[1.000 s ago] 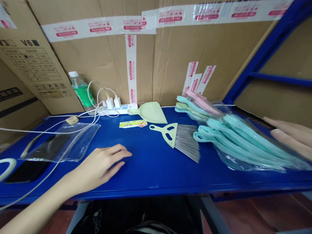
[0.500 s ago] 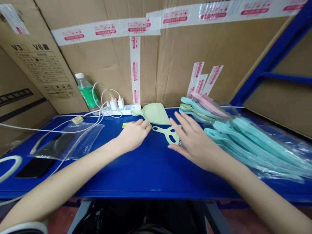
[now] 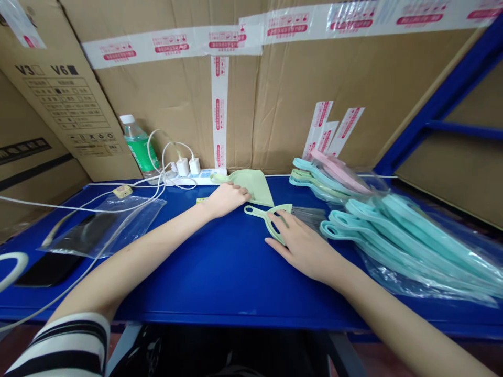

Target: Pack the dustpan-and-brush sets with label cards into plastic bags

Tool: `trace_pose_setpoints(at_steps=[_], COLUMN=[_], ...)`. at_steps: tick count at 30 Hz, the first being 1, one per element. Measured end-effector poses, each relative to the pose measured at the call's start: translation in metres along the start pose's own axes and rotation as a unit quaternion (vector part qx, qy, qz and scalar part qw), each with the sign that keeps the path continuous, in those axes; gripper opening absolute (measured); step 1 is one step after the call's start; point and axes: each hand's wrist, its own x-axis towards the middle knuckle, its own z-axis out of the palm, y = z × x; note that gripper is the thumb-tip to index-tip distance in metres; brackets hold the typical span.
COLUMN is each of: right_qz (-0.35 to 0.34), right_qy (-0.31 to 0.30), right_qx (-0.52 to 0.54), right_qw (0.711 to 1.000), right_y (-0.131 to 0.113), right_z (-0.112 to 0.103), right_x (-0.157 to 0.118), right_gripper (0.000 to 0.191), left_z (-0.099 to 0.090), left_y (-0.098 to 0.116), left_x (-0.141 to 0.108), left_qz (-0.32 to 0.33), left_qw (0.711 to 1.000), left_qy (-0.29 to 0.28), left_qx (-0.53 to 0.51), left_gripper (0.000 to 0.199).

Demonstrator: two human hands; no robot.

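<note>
The light green dustpan (image 3: pixel 259 184) lies at the back of the blue table, its handle pointing left. Over its near left edge is my left hand (image 3: pixel 228 199), fingers curled under; what they may hold is hidden. Just in front lies a light green hand brush (image 3: pixel 257 211) with a looped handle and grey bristles pointing right. My right hand (image 3: pixel 298 243) rests over the brush's head, fingers stretched out and slightly spread, thumb apart at the near side. It partly covers the brush head.
Bagged turquoise handled items (image 3: pixel 393 235) and a bagged pile with a pink one (image 3: pixel 340 170) lie right. A power strip (image 3: pixel 208 175), a green-labelled bottle (image 3: pixel 140 149), white cables, a plastic bag (image 3: pixel 133 209) and a black phone-like slab (image 3: pixel 47 270) are left. Cardboard (image 3: pixel 168 99) stands behind.
My right hand has come down and left onto the brush, whose bristles now show more. My left hand has shifted slightly right and away from me, over the dustpan's near edge.
</note>
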Motion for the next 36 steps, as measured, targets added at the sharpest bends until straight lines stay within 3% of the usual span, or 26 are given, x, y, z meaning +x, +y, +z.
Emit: trace_pose_setpoints(at_steps=[6, 12, 18, 22, 24, 28, 32, 36], right_qz=[-0.018, -0.017, -0.012, 0.006, 0.007, -0.009, -0.037, -0.051], right_qy=[-0.005, -0.025, 0.036, 0.106, 0.128, 0.146, 0.108, 0.03], right_qx=[0.01, 0.02, 0.049, 0.056, 0.063, 0.072, 0.093, 0.124], right_qw=[1.0, 0.999, 0.998, 0.993, 0.99, 0.987, 0.989, 0.99], right_y=[0.004, 0.002, 0.0, -0.003, -0.005, -0.013, -0.028, -0.053], right_z=[-0.001, -0.007, -0.006, -0.009, -0.012, -0.018, -0.019, -0.016], right_x=[0.002, 0.005, 0.005, 0.007, 0.009, 0.015, 0.029, 0.047], right_gripper=[0.038, 0.042, 0.04, 0.039, 0.04, 0.045, 0.049, 0.049], left_z=[-0.014, -0.019, -0.019, -0.022, -0.023, -0.019, -0.014, -0.014], left_y=[-0.006, -0.003, -0.007, -0.002, 0.008, 0.033, 0.052, 0.063], left_x=[-0.034, -0.091, -0.138, -0.143, -0.141, -0.135, -0.13, -0.128], left_qz=[-0.01, -0.015, -0.012, 0.024, 0.056, 0.121, 0.159, 0.167], left_qw=[0.997, 0.996, 0.994, 0.991, 0.991, 0.98, 0.96, 0.95], left_qy=[0.071, 0.082, 0.106, 0.126, 0.118, 0.155, 0.229, 0.261], left_qx=[0.037, 0.043, -0.011, -0.032, -0.035, -0.027, -0.032, -0.039], left_gripper=[0.018, 0.02, 0.029, 0.03, 0.028, 0.022, 0.023, 0.023])
